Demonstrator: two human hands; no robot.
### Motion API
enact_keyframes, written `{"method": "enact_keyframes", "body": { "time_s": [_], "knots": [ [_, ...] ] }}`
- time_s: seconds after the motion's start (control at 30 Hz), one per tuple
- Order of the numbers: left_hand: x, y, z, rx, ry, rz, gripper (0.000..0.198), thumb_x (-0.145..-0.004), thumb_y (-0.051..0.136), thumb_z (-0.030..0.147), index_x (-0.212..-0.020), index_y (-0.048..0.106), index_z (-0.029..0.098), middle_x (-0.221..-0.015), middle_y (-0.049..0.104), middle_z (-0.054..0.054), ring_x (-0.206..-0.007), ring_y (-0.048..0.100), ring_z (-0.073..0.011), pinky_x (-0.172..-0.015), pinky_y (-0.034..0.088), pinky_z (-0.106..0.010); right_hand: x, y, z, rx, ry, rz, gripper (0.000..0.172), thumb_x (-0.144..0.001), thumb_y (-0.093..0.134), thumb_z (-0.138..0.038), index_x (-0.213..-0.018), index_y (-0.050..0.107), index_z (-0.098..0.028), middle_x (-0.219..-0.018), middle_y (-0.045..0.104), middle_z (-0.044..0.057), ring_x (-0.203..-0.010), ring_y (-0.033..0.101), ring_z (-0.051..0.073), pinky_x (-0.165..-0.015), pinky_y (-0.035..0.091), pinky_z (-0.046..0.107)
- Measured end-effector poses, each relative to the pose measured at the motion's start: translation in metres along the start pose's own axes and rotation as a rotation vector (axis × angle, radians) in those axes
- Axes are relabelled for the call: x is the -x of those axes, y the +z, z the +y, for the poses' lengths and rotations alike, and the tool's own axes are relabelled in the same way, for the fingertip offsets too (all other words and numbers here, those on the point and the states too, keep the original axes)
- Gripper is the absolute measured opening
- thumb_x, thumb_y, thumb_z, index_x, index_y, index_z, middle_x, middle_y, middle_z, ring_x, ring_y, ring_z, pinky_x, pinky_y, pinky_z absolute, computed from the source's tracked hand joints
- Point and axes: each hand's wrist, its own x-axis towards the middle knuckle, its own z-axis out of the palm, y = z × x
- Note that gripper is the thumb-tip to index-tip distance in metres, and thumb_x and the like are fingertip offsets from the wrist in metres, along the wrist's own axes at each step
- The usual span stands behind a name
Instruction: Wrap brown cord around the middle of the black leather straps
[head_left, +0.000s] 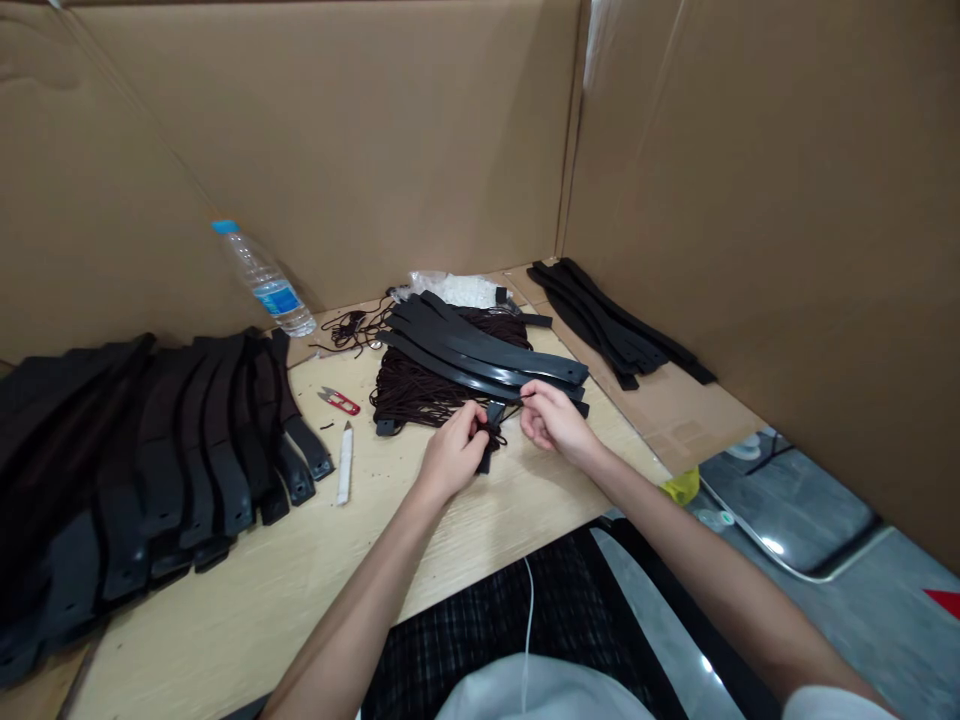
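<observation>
My left hand [452, 452] is closed on a black strip [495, 412] near the front of the pile, with its fingertips curled round it. Loops of dark cord [498, 436] hang beside those fingers. To the right, my right hand [553, 418] is in a pinch, and a thin dark cord seems to run from its fingertips toward the strip. Just beyond both hands, several glossy black curved strips [480, 350] lie across a heap of dark brown cord [412, 390]. Fingers partly hide the strip in my left hand.
Many black curved strips [202, 440] overlap on the left. Red thread snips [340, 401] and a white marker-like stick [345, 465] lie nearby. A water bottle [270, 285] leans against the cardboard wall [337, 130]. More black strips [607, 320] lie at right, with a clear plastic bag [454, 289] behind.
</observation>
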Motion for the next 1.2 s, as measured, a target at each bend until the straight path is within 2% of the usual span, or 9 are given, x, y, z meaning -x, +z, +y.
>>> {"method": "enact_keyframes", "body": {
  "time_s": [0.1,0.27,0.43,0.57,0.67,0.83,1.03,1.13,1.2],
  "knots": [
    [0.000,0.000,-0.003,0.024,-0.011,0.000,0.017,-0.075,0.044,0.014,-0.089,0.050,0.023,-0.073,0.050,0.003,-0.071,0.051,-0.0166,-0.067,0.037,-0.027,0.009,-0.011,-0.007,-0.085,0.029,0.039,0.017,-0.069,0.037,-0.038,-0.081,0.035,-0.026,-0.049,0.049,-0.010,-0.030,0.035,0.009,-0.031,0.023,0.020],
    [0.004,-0.005,-0.002,0.017,-0.016,-0.011,0.025,-0.072,0.046,0.015,-0.095,0.050,0.023,-0.073,0.049,0.004,-0.065,0.051,-0.0152,-0.063,0.038,-0.026,0.034,-0.033,-0.010,-0.087,0.048,0.065,0.011,-0.059,0.046,-0.030,-0.068,0.044,-0.022,-0.047,0.052,-0.007,-0.034,0.040,0.007,-0.034,0.027,0.019],
    [0.015,-0.014,0.012,-0.305,-0.036,-0.079,0.039,-0.069,0.063,0.030,-0.107,0.054,0.025,-0.058,0.047,0.006,-0.057,0.050,-0.0180,-0.056,0.030,-0.027,0.059,-0.047,-0.006,0.094,0.101,-0.056,0.009,-0.060,0.047,-0.026,-0.061,0.053,-0.020,-0.046,0.053,-0.005,-0.037,0.043,0.008,-0.039,0.031,0.020],
    [0.017,-0.013,0.015,-0.339,-0.022,-0.161,0.042,-0.072,0.060,0.027,-0.114,0.054,0.024,-0.057,0.050,0.005,-0.056,0.052,-0.0196,-0.056,0.029,-0.027,0.075,-0.045,0.000,0.233,0.070,-0.123,0.011,-0.066,0.047,-0.024,-0.061,0.055,-0.019,-0.051,0.056,-0.002,-0.046,0.050,0.011,-0.046,0.037,0.022],
    [0.016,-0.010,0.013,-0.270,-0.019,-0.145,0.045,-0.071,0.058,0.023,-0.116,0.053,0.024,-0.055,0.048,0.007,-0.055,0.050,-0.0189,-0.056,0.030,-0.026,0.081,-0.036,0.004,0.347,0.037,-0.160,0.010,-0.065,0.048,-0.018,-0.060,0.057,-0.018,-0.052,0.053,-0.003,-0.050,0.049,0.011,-0.049,0.035,0.021],
    [0.016,-0.008,0.013,-0.185,0.006,-0.095,0.041,-0.070,0.059,0.024,-0.110,0.055,0.024,-0.054,0.044,0.008,-0.053,0.047,-0.0170,-0.057,0.031,-0.025,0.091,-0.008,0.000,0.495,0.036,-0.315,0.012,-0.066,0.049,-0.013,-0.058,0.055,-0.017,-0.051,0.049,-0.005,-0.050,0.045,0.009,-0.048,0.029,0.021],
    [0.014,-0.009,0.020,-0.153,0.032,-0.077,0.036,-0.067,0.059,0.021,-0.103,0.056,0.024,-0.053,0.041,0.009,-0.051,0.044,-0.0152,-0.056,0.030,-0.024,0.104,0.044,-0.017,0.757,-0.205,-0.507,0.017,-0.067,0.057,-0.016,-0.052,0.050,-0.018,-0.046,0.039,-0.005,-0.047,0.028,0.008,-0.047,0.021,0.024],
    [0.013,-0.009,0.020,-0.147,0.036,-0.082,0.035,-0.068,0.058,0.021,-0.103,0.056,0.024,-0.051,0.041,0.009,-0.050,0.043,-0.0146,-0.055,0.030,-0.024,0.107,0.070,-0.018,0.719,-0.308,-0.649,0.014,-0.068,0.060,-0.019,-0.055,0.055,-0.018,-0.048,0.046,-0.005,-0.049,0.031,0.009,-0.050,0.025,0.023],
    [0.012,-0.008,0.020,-0.138,0.044,-0.082,0.035,-0.067,0.058,0.021,-0.102,0.056,0.024,-0.051,0.041,0.010,-0.049,0.043,-0.0141,-0.056,0.031,-0.024,0.106,0.081,-0.017,0.685,-0.344,-0.674,0.013,-0.069,0.061,-0.018,-0.056,0.057,-0.018,-0.051,0.050,-0.005,-0.051,0.036,0.009,-0.052,0.029,0.022]
  ]
}}
